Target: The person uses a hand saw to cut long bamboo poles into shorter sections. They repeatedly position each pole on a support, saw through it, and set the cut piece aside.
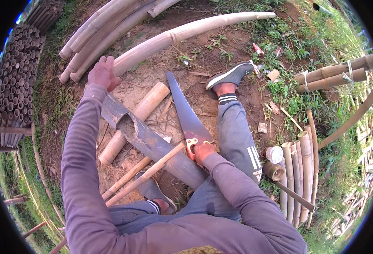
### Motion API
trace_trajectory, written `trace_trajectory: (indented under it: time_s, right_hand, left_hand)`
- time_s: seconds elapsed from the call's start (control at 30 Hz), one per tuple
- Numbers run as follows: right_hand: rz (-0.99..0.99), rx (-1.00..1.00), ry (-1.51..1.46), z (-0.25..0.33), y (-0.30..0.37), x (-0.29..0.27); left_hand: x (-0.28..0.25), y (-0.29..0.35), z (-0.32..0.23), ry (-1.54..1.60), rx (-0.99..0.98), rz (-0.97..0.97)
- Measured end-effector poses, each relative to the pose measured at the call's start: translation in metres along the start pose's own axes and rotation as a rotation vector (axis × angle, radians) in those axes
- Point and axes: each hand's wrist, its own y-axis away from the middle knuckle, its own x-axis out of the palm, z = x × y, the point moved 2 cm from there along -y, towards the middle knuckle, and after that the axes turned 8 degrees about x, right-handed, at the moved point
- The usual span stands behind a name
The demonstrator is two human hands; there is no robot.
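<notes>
My left hand (pixel 104 73) is closed round the near end of a long, pale bamboo pole (pixel 186 31) that stretches away to the right. In my right hand (pixel 205 152) is the red and cream handle of a handsaw (pixel 185 108); its dark toothed blade points away from me. Between my legs lies a thick grey pipe-like piece (pixel 156 146) with a notch cut in its upper side. It rests across a short, thick bamboo length (pixel 146 106). Two thin poles (pixel 152 168) slant beside it, one over the grey piece.
More bamboo poles (pixel 106 31) lie at the far left, beyond a stack of cut bamboo tubes (pixel 15 80). Upright bamboo pieces (pixel 296 178), a lidded clear cup (pixel 274 155) and tied poles (pixel 334 76) are on the right. My shod foot (pixel 231 77) rests near litter.
</notes>
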Motion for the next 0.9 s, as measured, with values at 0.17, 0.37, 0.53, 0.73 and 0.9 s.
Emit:
trace_trajectory:
  time_s: [0.17, 0.37, 0.53, 0.73, 0.9]
  right_hand:
    - [-0.128, -0.039, -0.178, -0.019, -0.015, 0.015]
    - [-0.371, -0.106, -0.401, -0.033, -0.026, 0.003]
    - [-0.667, -0.176, -0.517, -0.032, -0.025, -0.029]
    - [-0.852, -0.598, -0.111, 0.060, 0.041, -0.042]
    - [-0.740, -0.867, 0.128, 0.134, 0.088, -0.010]
  left_hand:
    - [-0.065, 0.150, 0.067, -0.098, 0.003, -0.143]
    - [-0.044, 0.451, 0.188, -0.137, -0.231, -0.050]
    - [0.018, 0.667, 0.226, -0.276, -0.687, 0.100]
    - [0.053, 0.673, 0.259, -0.324, -1.487, 0.338]
    - [0.148, 0.607, 0.229, 0.042, -1.208, 0.173]
